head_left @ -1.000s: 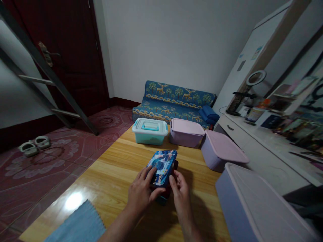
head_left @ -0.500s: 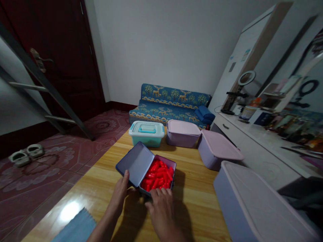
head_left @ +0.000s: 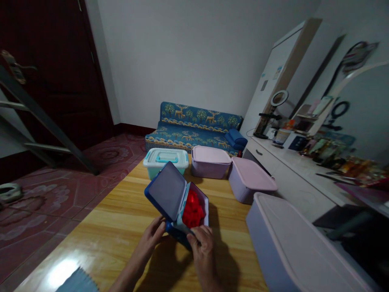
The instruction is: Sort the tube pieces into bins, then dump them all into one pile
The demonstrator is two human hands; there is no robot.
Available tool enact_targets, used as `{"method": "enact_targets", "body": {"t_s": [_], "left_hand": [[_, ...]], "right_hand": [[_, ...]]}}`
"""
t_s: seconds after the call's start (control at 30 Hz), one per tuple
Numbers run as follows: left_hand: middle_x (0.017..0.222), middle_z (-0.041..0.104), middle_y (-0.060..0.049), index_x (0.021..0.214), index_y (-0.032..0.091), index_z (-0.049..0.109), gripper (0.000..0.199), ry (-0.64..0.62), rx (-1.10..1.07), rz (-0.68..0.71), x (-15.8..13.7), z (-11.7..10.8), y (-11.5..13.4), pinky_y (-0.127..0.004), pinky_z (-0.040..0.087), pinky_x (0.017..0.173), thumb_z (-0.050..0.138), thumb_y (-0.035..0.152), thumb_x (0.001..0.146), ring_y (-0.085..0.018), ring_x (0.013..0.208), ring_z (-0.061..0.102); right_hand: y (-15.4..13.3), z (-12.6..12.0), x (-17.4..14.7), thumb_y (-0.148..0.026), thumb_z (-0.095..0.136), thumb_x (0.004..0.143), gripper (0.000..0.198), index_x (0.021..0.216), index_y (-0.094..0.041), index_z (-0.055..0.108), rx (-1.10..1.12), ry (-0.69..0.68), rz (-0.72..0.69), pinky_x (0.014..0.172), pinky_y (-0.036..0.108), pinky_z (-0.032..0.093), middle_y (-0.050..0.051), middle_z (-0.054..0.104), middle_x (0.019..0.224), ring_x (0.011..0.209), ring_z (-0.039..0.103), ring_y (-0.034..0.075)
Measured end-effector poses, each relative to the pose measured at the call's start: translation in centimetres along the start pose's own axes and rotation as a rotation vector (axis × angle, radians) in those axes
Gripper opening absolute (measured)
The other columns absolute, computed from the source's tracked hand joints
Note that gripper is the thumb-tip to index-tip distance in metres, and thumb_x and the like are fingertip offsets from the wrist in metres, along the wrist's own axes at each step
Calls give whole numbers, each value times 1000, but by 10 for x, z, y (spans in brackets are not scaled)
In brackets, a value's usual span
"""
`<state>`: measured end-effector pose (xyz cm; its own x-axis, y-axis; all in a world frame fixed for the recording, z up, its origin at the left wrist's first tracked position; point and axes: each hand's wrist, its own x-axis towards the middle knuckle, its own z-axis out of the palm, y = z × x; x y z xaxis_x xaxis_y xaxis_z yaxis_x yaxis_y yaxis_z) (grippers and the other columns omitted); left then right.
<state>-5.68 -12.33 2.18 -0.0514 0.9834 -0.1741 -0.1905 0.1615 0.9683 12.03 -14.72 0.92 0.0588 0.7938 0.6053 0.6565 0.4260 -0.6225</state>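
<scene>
"Five containers, by my count, all at the tabletop (head_left: 121, 219). Which one is being handled?"

"The hinged box (head_left: 206, 197), near the middle, between the two hands. It's tilted, and its lid (head_left: 167, 190) stands open on the left, pale inside and dark blue along the edge."

"What's in it?"

"Red pieces (head_left: 192, 209), heaped together. They're too blurred to pick out singly. Beside them on the right, some of the pale lilac inner wall shows."

"And the hands?"

"The right hand (head_left: 202, 241) grasps the hinged box at its near rim, thumb outside, fingers over the edge. The left hand (head_left: 154, 232) touches the near left corner, below the lid; I can't tell whether it grips there or only steadies."

"Does the box rest on the wood?"

"Can't tell; its underside is in shadow."

"The other containers?"

"Just behind the open lid there's a mint-green box (head_left: 166, 159), its pale cover on and a turquoise handle on top. To its right comes a lilac box (head_left: 211, 162), its cover sitting slightly askew. Then a second lilac box (head_left: 251, 180), angled, and the largest lilac box (head_left: 299, 243) at the near right. Those are covered too."

"So their contents?"

"Hidden. At the near left edge lies a blue-grey cloth (head_left: 79, 280)."
</scene>
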Motion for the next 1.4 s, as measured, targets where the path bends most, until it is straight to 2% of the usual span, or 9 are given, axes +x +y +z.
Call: {"method": "enact_targets", "body": {"t_s": [0.13,0.27,0.37,0.53,0.67,0.93,1.07,1.23,1.4], "left_hand": [[114,69,-10,108,21,68,64,-29,75,63,-9,11,0,-46,49,95,68,66,63,-35,113,59],[112,70,-9,101,21,72,58,-43,69,140,-7,12,-4,-43,42,104,68,65,65,-34,117,57],[110,70,-11,104,19,70,64,-46,67,124,-2,8,-11,-44,44,103,66,68,63,-34,115,58],[127,61,-15,126,21,55,74,-86,-1,17,5,2,-28,-44,53,88,50,73,74,-33,111,62],[130,57,-19,127,20,54,75,-69,-20,-20,7,-1,-35,-43,53,87,52,72,73,-33,113,60],[126,59,-20,126,18,54,81,-56,-1,-12,8,-1,-41,-40,55,85,57,74,68,-32,113,61],[126,60,-20,126,16,55,79,-61,7,-9,8,-3,-40,-39,55,87,60,71,69,-32,115,59],[127,60,-18,126,17,56,70,-142,64,5,9,-7,-41,-42,49,98,62,64,74,-30,121,55],[124,63,-17,123,18,58,69,-77,123,57,9,-5,-46,-42,47,100,59,66,73,-30,119,57]], "right_hand": [[3,-2,1,-24,56,88,16,79,-22,69,57,-14,31,68,29,43,3,66,73,75,56,18],[1,-4,3,-28,57,87,19,74,-23,70,145,2,79,69,29,43,3,65,72,74,56,19],[-3,-6,8,-35,58,85,22,72,-21,70,284,-7,204,72,29,44,4,65,75,76,58,19],[-2,-7,12,-46,57,85,31,86,-19,70,604,-49,478,76,28,45,3,66,81,81,60,19],[14,-2,10,-53,65,76,36,77,-17,65,761,116,643,67,25,44,1,64,72,69,54,15],[39,-4,12,-52,80,55,42,78,-21,64,991,431,853,69,27,46,-1,67,77,71,59,16],[48,-8,14,-46,82,54,39,80,-23,64,1042,556,872,70,28,48,-2,68,83,78,61,16],[52,-11,20,-49,73,66,34,91,-28,66,1100,504,800,76,34,50,-2,72,93,90,64,18],[66,-8,27,-47,74,68,32,95,-30,70,1331,555,867,86,39,50,-2,73,100,97,65,18]]}}
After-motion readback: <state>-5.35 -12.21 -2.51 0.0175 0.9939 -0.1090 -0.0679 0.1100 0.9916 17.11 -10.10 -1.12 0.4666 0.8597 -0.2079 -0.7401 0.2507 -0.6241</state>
